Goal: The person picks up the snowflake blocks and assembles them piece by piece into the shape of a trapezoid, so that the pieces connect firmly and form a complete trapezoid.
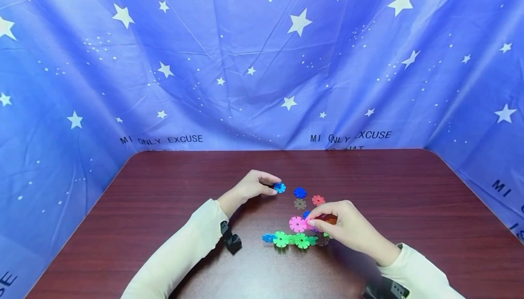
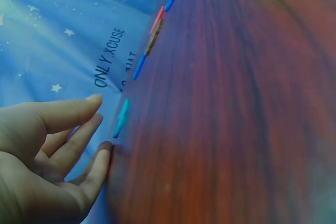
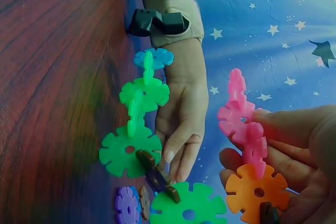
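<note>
My left hand (image 1: 255, 185) reaches to a light blue notched disc (image 1: 283, 185) lying on the table. The left wrist view shows its thumb and fingers spread, with the teal-looking disc (image 2: 122, 119) just beyond the fingertips. My right hand (image 1: 345, 221) pinches a pink notched disc (image 3: 227, 120) between thumb and fingers. Further pink discs and an orange disc (image 3: 239, 187) are slotted to it. Nearer me runs a chain of green discs (image 3: 111, 153) with a blue disc (image 3: 163, 56) at its end and a brown disc (image 3: 152, 174) slotted in. My right hand partly hides where the pieces meet.
Loose discs lie on the brown table (image 1: 184, 176) beyond the chain: a dark blue disc (image 1: 300, 190), a grey-brown disc (image 1: 296, 204) and a red disc (image 1: 314, 199). A blue starry curtain (image 1: 254, 30) hangs behind the table and along both sides.
</note>
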